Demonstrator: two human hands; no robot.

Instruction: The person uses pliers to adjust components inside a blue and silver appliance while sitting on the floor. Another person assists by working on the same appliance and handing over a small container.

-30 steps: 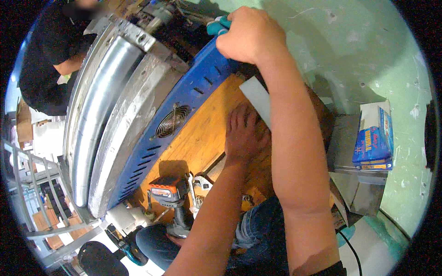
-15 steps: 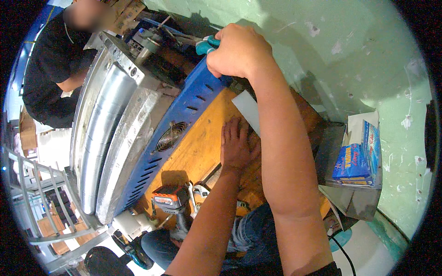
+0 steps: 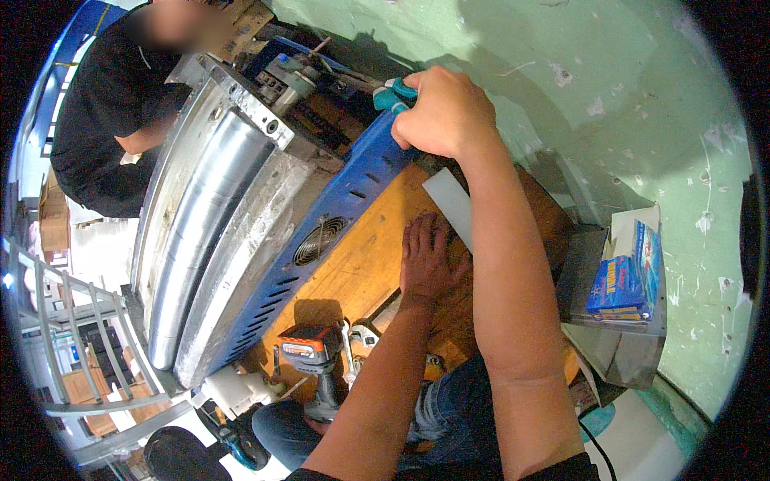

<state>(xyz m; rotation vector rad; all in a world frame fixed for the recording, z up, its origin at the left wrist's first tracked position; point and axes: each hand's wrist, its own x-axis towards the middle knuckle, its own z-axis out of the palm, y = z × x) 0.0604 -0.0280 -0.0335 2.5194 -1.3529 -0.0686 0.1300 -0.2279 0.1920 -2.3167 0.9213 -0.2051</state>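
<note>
My right hand (image 3: 445,112) is closed around teal-handled pliers (image 3: 391,98) at the far end of the machine's blue side panel (image 3: 365,172). The tool's working end points left toward the machine's open end and is hard to make out. Below it, my left hand (image 3: 429,256) rests palm down on the wooden tabletop (image 3: 357,260), fingers stretched out and holding nothing. A pale flat strip (image 3: 449,204) lies beside that hand, partly covered by my right forearm. Left of the panel runs a shiny metal roller (image 3: 212,216).
A cordless power tool (image 3: 309,349) stands near my leg, with a wrench (image 3: 347,353) beside it. At the right, a blue box (image 3: 622,276) sits on a metal ledge by the green wall (image 3: 642,120). Across the machine, another person (image 3: 104,120) leans in.
The whole view has shifted, so the machine and both hands sit further right in the picture. My right hand keeps its grip on the pliers, and my left still rests on the wood.
</note>
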